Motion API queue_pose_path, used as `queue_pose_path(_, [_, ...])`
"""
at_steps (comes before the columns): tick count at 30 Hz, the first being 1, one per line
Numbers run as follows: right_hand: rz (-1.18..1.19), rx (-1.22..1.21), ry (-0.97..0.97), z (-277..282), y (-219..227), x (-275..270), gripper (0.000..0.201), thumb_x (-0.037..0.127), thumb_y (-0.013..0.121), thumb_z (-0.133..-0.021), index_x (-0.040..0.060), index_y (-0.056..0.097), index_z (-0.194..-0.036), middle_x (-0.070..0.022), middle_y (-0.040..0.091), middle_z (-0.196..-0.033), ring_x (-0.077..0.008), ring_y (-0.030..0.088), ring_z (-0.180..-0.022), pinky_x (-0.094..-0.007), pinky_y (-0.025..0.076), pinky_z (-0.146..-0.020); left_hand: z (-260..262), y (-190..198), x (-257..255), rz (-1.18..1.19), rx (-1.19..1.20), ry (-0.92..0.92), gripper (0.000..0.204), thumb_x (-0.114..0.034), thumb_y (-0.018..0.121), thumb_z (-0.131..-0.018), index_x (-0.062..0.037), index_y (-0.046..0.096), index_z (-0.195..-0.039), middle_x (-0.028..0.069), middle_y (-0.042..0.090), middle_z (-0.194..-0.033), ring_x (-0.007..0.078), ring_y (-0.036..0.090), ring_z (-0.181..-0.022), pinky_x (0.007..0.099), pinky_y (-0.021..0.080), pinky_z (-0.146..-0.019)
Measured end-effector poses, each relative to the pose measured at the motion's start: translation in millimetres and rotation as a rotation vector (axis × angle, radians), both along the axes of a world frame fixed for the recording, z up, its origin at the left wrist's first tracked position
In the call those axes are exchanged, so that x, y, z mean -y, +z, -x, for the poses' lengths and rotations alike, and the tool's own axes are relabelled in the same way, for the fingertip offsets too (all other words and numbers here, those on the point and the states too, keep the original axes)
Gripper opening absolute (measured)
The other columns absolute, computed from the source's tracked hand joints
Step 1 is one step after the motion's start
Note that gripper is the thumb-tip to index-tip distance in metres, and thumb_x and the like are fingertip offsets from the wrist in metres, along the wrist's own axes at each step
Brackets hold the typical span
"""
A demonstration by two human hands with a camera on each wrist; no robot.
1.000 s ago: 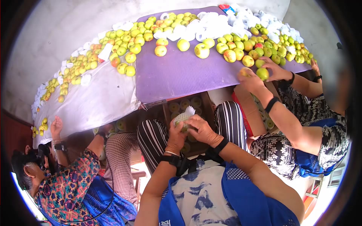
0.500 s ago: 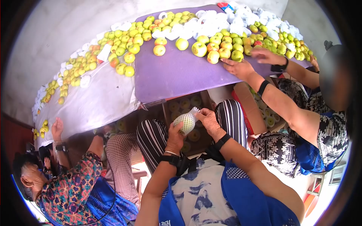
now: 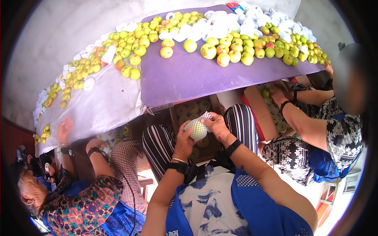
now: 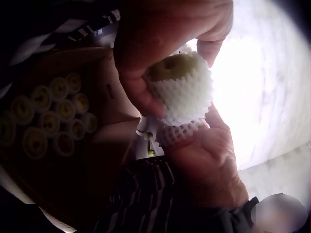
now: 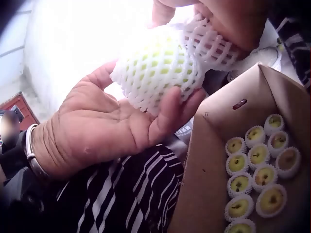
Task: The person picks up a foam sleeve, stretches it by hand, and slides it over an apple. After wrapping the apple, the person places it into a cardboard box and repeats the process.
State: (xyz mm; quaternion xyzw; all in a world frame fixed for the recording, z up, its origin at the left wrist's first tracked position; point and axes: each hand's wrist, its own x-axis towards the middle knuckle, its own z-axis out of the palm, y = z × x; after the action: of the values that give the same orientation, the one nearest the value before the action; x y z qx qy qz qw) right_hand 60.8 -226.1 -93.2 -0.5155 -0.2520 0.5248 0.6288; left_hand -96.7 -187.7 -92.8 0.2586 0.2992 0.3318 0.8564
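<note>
Between my two hands, over my lap, is an apple in a white foam net sleeve. My left hand grips the apple's lower end, its fingers and thumb curled round the sides. In the left wrist view, bare green apple skin shows at the sleeve's opening on that end. My right hand pinches the loose far end of the net. In the right wrist view the net covers the fruit with green showing through its holes, and its slack end is bunched in my right fingers.
Below stands a cardboard box with rows of netted apples. Loose apples and white foam nets lie on a purple mat. People sit close on both sides; the right one reaches into another box.
The net has come down over the apple, and my right hand has shifted from beside the fruit to the net's loose end. The neighbour's hands have gone from the mat into the right box.
</note>
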Motion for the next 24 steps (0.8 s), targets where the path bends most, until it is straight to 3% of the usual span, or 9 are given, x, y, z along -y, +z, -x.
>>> queue_pose_path(5, [-0.043,-0.037,-0.02,1.6,-0.2,-0.1,0.014,0.008,0.064,-0.081,-0.0014,0.061,-0.091,-0.0035,0.061,-0.082,-0.0101,0.056,-0.073,-0.0252,0.048,-0.066,-1.9,-7.2,2.7,-0.063,-0.056,-0.008,0.048,-0.012,0.063,-0.078,-0.0077,0.04,-0.12,0.0093,0.051,-0.113,0.0238,0.056,-0.1,0.0412,0.052,-0.078])
queue_pose_path(8, [-0.007,0.161,-0.063,3.3,-6.1,-2.3,0.011,0.006,0.065,-0.078,0.0013,0.062,-0.088,-0.004,0.062,-0.078,-0.0145,0.059,-0.067,-0.0268,0.049,-0.062,-3.0,-5.0,3.2,-0.076,-0.112,-0.01,0.048,-0.014,0.066,-0.074,-0.0097,0.042,-0.117,0.0068,0.053,-0.11,0.0228,0.056,-0.097,0.0403,0.051,-0.076])
queue_pose_path(10, [-0.235,1.197,-0.217,3.4,-1.5,-1.8,0.015,0.005,0.065,-0.072,0.0052,0.064,-0.087,-0.007,0.06,-0.075,-0.024,0.061,-0.065,-0.0305,0.05,-0.059,-4.6,-7.8,3.8,-0.103,-0.27,-0.052,0.047,-0.014,0.065,-0.074,-0.0095,0.042,-0.115,0.0068,0.053,-0.106,0.0209,0.058,-0.091,0.0383,0.052,-0.069])
queue_pose_path(14, [-0.17,1.308,-0.185,13.9,15.0,3.4,0.02,0.007,0.064,-0.068,0.0082,0.065,-0.088,-0.0095,0.058,-0.075,-0.0301,0.06,-0.068,-0.0347,0.05,-0.058,-7.8,-8.8,4.1,-0.086,-0.31,-0.045,0.046,-0.015,0.064,-0.075,-0.0095,0.042,-0.115,0.0069,0.053,-0.105,0.0193,0.058,-0.086,0.0357,0.052,-0.064])
queue_pose_path(16, [-0.353,1.325,-0.095,17.3,18.1,5.7,0.019,0.007,0.064,-0.069,0.0075,0.064,-0.088,-0.0091,0.057,-0.076,-0.0288,0.059,-0.068,-0.0358,0.049,-0.06,-10.2,-6.7,5.6,-0.057,-0.318,0.028,0.043,-0.014,0.06,-0.077,-0.0097,0.042,-0.115,0.0073,0.054,-0.104,0.0202,0.058,-0.089,0.036,0.052,-0.064])
queue_pose_path(20, [-0.457,1.33,-0.083,23.7,19.8,8.1,0.018,0.007,0.064,-0.069,0.0072,0.063,-0.087,-0.0096,0.056,-0.077,-0.0287,0.058,-0.071,-0.0372,0.049,-0.064,-9.9,-11.1,6.4,-0.032,-0.262,0.117,0.039,-0.013,0.057,-0.078,-0.0081,0.045,-0.115,0.0076,0.055,-0.105,0.0212,0.057,-0.093,0.0372,0.052,-0.069])
queue_pose_path(24, [-0.561,1.404,-0.077,26.8,21.3,10.0,0.017,0.007,0.063,-0.069,0.007,0.063,-0.087,-0.0084,0.055,-0.076,-0.0269,0.057,-0.073,-0.0372,0.045,-0.065,-7.7,-21.8,-2.0,0.04,0.096,0.129,0.036,-0.015,0.055,-0.081,-0.0056,0.047,-0.114,0.0098,0.055,-0.108,0.0231,0.054,-0.101,0.0384,0.048,-0.083])
